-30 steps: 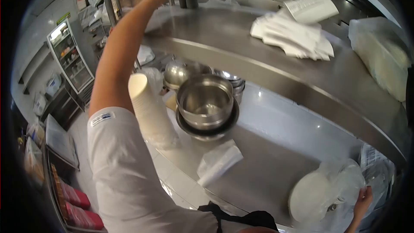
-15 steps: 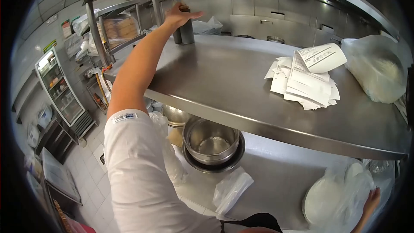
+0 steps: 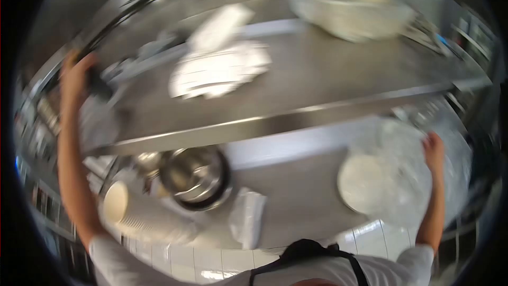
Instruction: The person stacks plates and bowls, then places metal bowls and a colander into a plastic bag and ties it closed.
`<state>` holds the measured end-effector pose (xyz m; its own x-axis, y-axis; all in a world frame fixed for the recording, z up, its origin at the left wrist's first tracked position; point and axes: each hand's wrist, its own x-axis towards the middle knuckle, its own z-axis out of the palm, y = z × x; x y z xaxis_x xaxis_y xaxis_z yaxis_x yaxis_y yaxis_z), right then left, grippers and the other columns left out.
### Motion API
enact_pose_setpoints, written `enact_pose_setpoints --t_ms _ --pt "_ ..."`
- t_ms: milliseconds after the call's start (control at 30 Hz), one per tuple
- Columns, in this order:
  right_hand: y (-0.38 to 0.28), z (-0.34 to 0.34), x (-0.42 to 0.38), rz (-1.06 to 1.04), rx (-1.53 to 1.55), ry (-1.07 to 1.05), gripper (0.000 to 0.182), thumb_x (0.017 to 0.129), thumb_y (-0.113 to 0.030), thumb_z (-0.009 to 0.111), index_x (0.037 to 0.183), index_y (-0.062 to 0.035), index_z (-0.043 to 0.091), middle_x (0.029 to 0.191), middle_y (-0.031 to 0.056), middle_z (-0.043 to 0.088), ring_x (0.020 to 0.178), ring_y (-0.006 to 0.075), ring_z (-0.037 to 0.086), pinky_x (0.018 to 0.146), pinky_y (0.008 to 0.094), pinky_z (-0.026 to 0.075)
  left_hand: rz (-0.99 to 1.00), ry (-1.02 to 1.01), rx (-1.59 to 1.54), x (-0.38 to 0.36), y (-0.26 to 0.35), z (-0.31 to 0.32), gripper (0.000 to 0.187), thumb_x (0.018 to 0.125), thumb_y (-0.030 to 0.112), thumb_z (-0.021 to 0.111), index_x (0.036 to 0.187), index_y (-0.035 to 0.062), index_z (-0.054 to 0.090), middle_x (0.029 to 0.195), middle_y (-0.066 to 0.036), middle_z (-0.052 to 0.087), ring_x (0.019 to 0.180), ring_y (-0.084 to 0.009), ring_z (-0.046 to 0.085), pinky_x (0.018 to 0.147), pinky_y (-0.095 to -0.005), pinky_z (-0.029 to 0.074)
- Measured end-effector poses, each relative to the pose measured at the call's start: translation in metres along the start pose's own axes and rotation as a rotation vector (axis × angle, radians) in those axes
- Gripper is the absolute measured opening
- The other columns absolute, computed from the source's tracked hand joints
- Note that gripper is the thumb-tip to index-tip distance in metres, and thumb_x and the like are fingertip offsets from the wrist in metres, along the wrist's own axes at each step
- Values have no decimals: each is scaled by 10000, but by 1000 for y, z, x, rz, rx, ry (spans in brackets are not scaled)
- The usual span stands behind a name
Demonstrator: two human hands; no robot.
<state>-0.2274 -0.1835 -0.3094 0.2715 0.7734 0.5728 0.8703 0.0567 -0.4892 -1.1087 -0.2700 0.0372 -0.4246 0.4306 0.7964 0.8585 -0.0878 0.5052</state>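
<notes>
The picture is blurred by head motion. My left hand (image 3: 75, 77) is raised at the far left end of the steel upper shelf (image 3: 296, 90) and is closed around a dark cylindrical container (image 3: 99, 89). My right hand (image 3: 434, 148) rests on a clear plastic bag (image 3: 407, 175) that wraps a stack of white round plates (image 3: 365, 182) on the lower counter at the right. Nested steel bowls (image 3: 194, 176) stand under the shelf's edge, between my arms.
A stack of white paper cups (image 3: 138, 216) lies on its side at the lower left. A folded plastic bag (image 3: 247, 217) lies near the counter's front edge. On the shelf are a pile of paper slips (image 3: 219, 69) and a filled plastic bag (image 3: 352, 5).
The view has swung right and tilted. My left hand now grips the dark container it was touching. My right hand stays on the bagged plates, now higher in view.
</notes>
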Motion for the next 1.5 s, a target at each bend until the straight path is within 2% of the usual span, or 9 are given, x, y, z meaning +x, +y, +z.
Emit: enact_pose_setpoints --t_ms 133,333,367,500,567,733,1067,1367,1500 --pt "-47 -26 10 -59 136 -60 225 860 -155 622 1038 -25 580 713 121 573 644 226 542 607 365 442 250 106 -175 -89 73 -27 493 775 239 687 1179 12 520 1007 -95 605 886 -198 591 760 -336 483" --pt "-1 -33 61 -257 223 -260 196 854 -204 668 867 -32 574 644 74 536 582 165 479 539 335 403 342 129 -319 -287 276 -9 461 641 207 771 978 64 491 896 -139 581 684 -263 624 552 -395 571" --pt "-1 -35 63 -317 234 -275 220 854 -226 673 837 -29 575 632 78 537 570 175 479 535 339 406 301 25 -423 -319 282 -5 479 699 250 727 1069 54 495 1050 -161 541 853 -270 581 707 -393 515" --pt "11 -25 94 -415 401 -447 351 850 -313 668 1051 -35 599 944 170 635 816 298 614 738 379 487 133 -294 -824 -427 369 89 665 672 327 736 1222 85 452 1378 -258 364 1207 -338 461 1002 -446 421" --pt "21 -14 99 -460 1067 -726 487 851 -302 693 1245 -69 526 1198 172 543 1026 225 544 868 347 446 25 -467 -968 -474 428 154 680 570 252 791 1148 113 461 1362 -259 355 1197 -346 461 1002 -454 420" --pt "72 -91 91 -878 268 -150 707 782 -345 756 1373 -108 449 1351 186 453 1253 351 424 1018 427 376 -79 -773 -873 -601 516 287 604 538 125 848 1046 109 522 1248 -158 454 1205 -313 433 1003 -414 365" --pt "293 -105 -1 -209 439 -97 329 749 -180 774 999 -33 618 1039 151 606 992 353 558 859 436 434 -83 -543 -465 -748 567 471 500 605 155 792 1031 107 534 1272 -234 307 1196 -411 362 968 -456 382" --pt "389 -131 -12 -44 -111 142 597 757 -257 771 1257 -52 519 1144 225 549 1057 374 538 921 412 423 -81 -497 -287 -792 534 533 634 601 247 859 1113 107 514 1365 -276 243 1250 -447 314 998 -467 365" --pt "434 -126 -37 513 468 -157 678 781 -281 769 1322 -22 453 1120 187 578 995 295 571 856 368 449 -53 -546 -178 -776 552 514 847 589 334 893 1261 96 436 1422 -288 166 1271 -441 306 1028 -459 347"
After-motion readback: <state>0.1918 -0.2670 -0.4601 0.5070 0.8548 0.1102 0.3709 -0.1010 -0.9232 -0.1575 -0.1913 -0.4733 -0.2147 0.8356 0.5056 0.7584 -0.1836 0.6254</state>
